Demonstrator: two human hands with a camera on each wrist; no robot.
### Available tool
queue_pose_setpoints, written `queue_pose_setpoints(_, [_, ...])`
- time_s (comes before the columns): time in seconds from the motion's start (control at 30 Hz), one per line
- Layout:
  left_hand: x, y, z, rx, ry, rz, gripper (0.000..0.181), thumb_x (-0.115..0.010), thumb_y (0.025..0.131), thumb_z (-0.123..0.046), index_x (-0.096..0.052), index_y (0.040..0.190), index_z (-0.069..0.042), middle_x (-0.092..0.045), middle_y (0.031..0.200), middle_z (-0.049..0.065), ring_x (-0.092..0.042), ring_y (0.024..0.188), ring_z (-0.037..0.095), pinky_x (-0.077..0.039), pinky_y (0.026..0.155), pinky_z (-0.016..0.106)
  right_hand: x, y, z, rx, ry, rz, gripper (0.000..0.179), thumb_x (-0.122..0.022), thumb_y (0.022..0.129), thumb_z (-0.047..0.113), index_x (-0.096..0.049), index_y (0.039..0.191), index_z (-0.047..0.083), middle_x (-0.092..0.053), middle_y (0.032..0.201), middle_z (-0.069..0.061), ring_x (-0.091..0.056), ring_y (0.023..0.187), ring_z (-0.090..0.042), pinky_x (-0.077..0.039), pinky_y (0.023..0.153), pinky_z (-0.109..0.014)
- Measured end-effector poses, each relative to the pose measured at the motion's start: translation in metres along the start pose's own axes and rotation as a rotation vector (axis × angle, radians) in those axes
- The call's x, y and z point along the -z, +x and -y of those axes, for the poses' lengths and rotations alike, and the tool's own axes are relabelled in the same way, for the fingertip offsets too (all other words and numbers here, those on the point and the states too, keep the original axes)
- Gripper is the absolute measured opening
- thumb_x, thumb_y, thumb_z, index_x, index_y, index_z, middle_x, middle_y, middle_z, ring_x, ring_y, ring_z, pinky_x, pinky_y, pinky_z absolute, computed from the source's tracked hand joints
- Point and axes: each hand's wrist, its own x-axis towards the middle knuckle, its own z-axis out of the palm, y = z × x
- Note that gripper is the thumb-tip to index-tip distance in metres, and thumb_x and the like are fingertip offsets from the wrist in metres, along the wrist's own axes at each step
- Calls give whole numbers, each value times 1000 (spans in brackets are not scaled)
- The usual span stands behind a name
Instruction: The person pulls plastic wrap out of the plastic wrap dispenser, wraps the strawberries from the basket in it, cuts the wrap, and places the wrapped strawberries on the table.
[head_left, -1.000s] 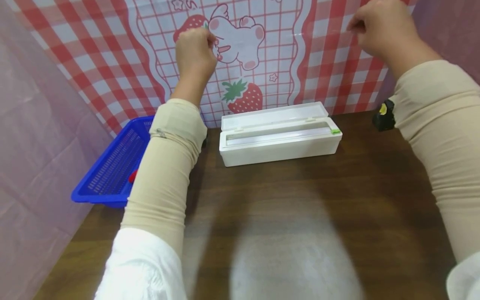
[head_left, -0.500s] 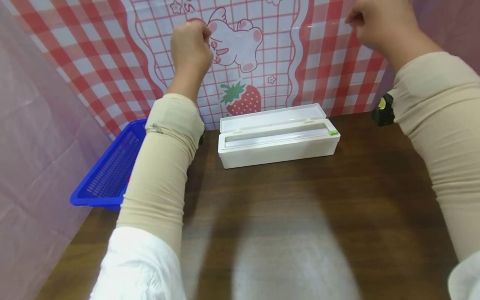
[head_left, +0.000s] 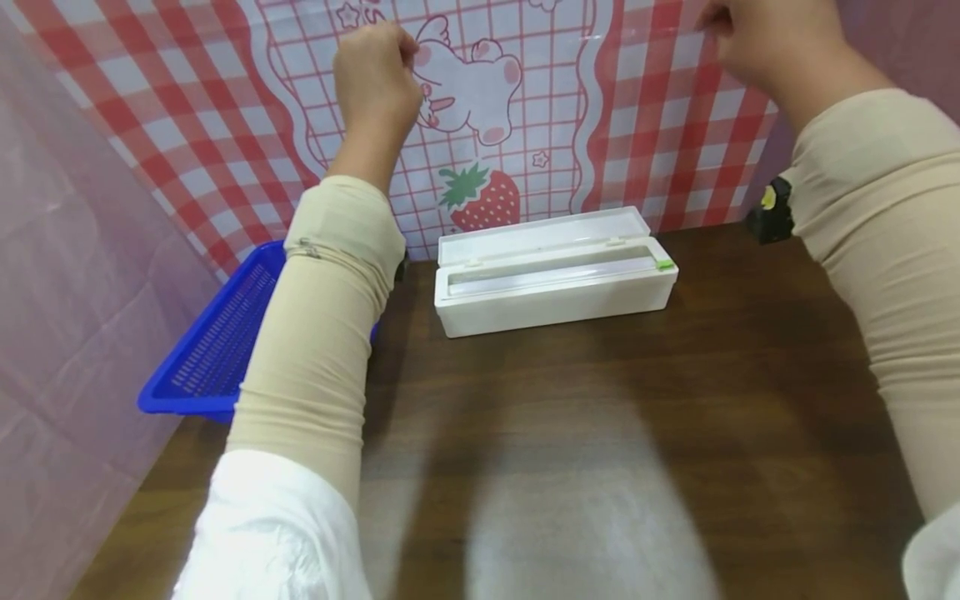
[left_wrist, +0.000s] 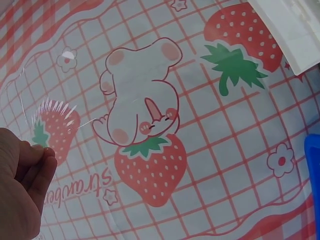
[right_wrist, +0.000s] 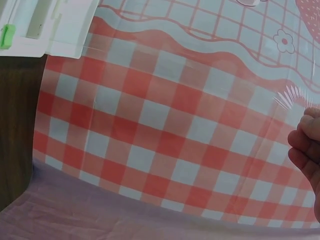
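Note:
Clear cling film (left_wrist: pixel 54 111) stretches from my left hand, and its gathered creases show at the fingertips. My left hand (head_left: pixel 377 87) pinches one part of it, raised in front of the printed cloth. At the upper right, my right hand (head_left: pixel 780 46) is partly cut off by the frame. In the right wrist view, its thumb and fingers pinch the same kind of creased cling film (right_wrist: pixel 291 96). Below and between the hands stands a white film dispenser box (head_left: pixel 555 304), lid raised, with a green slider (head_left: pixel 664 265) at its right end. The film's lower edge is hard to make out.
A blue plastic basket (head_left: pixel 225 333) stands at the left, partly behind my left forearm. Behind the brown wooden table (head_left: pixel 555 433) hangs a red-checked strawberry cloth (head_left: pixel 667 125). Pinkish curtains (head_left: pixel 75 275) line the sides.
My left hand has moved a little up and to the left; the right hand has risen slightly. Both keep their pinch. The red thing in the basket is now hidden behind the left forearm.

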Motion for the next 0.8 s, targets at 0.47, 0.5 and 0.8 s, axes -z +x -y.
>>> queue_pose_setpoints(0.47, [22, -26, 7, -125, -112, -167, 24, -54, 94, -4, -73, 107, -9, -72, 108, 3, -64, 102, 16, -43, 93, 17, 10, -22, -1, 5, 63, -33, 33, -40, 99, 7, -53, 126, -7, -51, 123, -28, -46, 102, -36, -42, 100, -45])
queue_pose_setpoints(0.5, [23, -29, 9, -145, -125, -189, 23, -54, 94, -4, -73, 107, -8, -72, 107, 4, -64, 101, 16, -44, 92, 17, 12, -26, -1, 7, 73, -43, 34, -41, 99, 9, -53, 128, -5, -52, 124, -26, -46, 101, -30, -41, 102, -38])
queue_pose_setpoints(0.8, [46, -60, 21, -300, -247, -281, 19, -58, 95, -11, -76, 98, -6, -74, 97, 6, -67, 87, 17, -50, 81, 21, 23, -62, -4, 20, 264, -159, 32, -52, 99, 14, -60, 129, 8, -56, 110, 12, -44, 92, 7, -40, 98, -14])
